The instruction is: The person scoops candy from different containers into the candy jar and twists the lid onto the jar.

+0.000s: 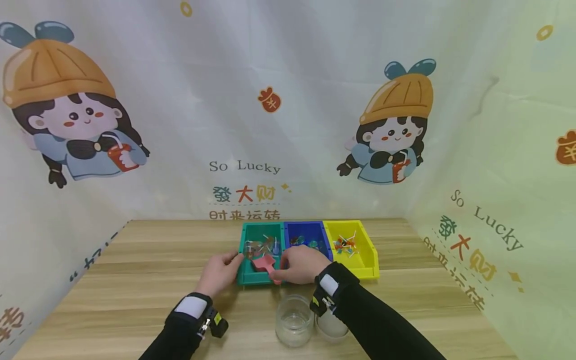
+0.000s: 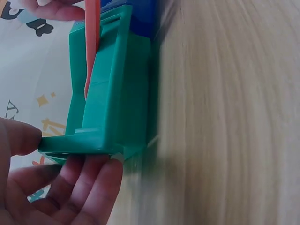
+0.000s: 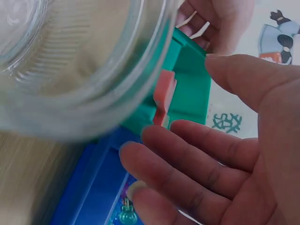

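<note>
My left hand (image 1: 219, 274) grips the side wall of a green bin (image 2: 117, 93), thumb over the rim and fingers against the outside. A pink scoop (image 1: 264, 262) lies in this bin, its handle sticking out over the front edge. Beside the handle is my right hand (image 1: 302, 265); in the right wrist view its fingers are loosely extended, apart from the thumb, and nothing is held between them. Small brownish clear pieces (image 1: 255, 248), some with white sticks, lie in the green bin behind the scoop.
A blue bin (image 1: 303, 226) and a yellow bin (image 1: 370, 250), both with small colourful pieces, adjoin the green one. A clear glass jar (image 1: 294, 322) stands in front. Next to it a round clear object (image 1: 332, 327) is partly hidden by my right wrist. A printed curtain (image 1: 310, 150) surrounds the wooden table (image 1: 171, 255).
</note>
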`<state>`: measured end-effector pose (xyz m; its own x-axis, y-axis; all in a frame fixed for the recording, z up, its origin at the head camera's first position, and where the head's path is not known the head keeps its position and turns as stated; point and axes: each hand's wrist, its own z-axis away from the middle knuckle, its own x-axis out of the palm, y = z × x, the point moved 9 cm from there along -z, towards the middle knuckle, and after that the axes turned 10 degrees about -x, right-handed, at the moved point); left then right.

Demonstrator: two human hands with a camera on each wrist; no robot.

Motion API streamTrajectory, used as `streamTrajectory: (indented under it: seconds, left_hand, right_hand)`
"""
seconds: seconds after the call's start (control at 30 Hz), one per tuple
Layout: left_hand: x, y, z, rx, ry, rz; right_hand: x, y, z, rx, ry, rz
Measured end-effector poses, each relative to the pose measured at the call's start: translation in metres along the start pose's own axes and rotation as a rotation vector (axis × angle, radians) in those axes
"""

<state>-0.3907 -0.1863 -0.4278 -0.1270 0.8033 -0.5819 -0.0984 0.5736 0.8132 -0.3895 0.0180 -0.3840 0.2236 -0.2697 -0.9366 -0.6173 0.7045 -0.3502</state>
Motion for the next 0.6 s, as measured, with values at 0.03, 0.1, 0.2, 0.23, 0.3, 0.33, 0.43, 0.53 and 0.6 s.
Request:
streamTrajectory:
  seconds: [0.03,0.1,0.2,0.23,0.3,0.33,0.43,0.53,0.6]
  left_hand:
    - [0.000,-0.001,-0.001,-0.002,0.000,0.006]
    - [0.000,-0.002,-0.001,0.000,0.009,0.013]
    - [0.001,-0.001,-0.003,0.002,0.014,0.026]
    - [0.001,-0.001,-0.003,0.003,0.014,0.030]
    - [0.001,-0.001,-0.003,0.002,0.007,0.037]
    - [0.002,-0.001,-0.004,-0.007,-0.005,0.047]
    - [0.004,-0.003,-0.004,-0.028,-0.039,0.073]
    - [0.006,-0.005,-0.004,-0.055,-0.070,0.104]
    - [0.007,-0.006,-0.004,-0.068,-0.080,0.112]
  right_hand:
    - [0.002,-0.002,-0.002,-0.002,-0.005,0.006]
    - [0.005,-0.004,-0.006,-0.001,-0.015,0.017]
    - [0.010,-0.004,-0.011,0.019,-0.029,0.020]
    - [0.012,-0.003,-0.014,0.024,-0.031,0.020]
    - [0.017,-0.002,-0.018,0.032,-0.037,0.029]
    - [0.019,-0.001,-0.020,0.032,-0.039,0.037]
    - [0.024,0.001,-0.025,0.019,-0.039,0.060]
    - [0.024,-0.001,-0.028,-0.007,-0.032,0.086]
    - [0.021,-0.005,-0.027,-0.029,-0.022,0.094]
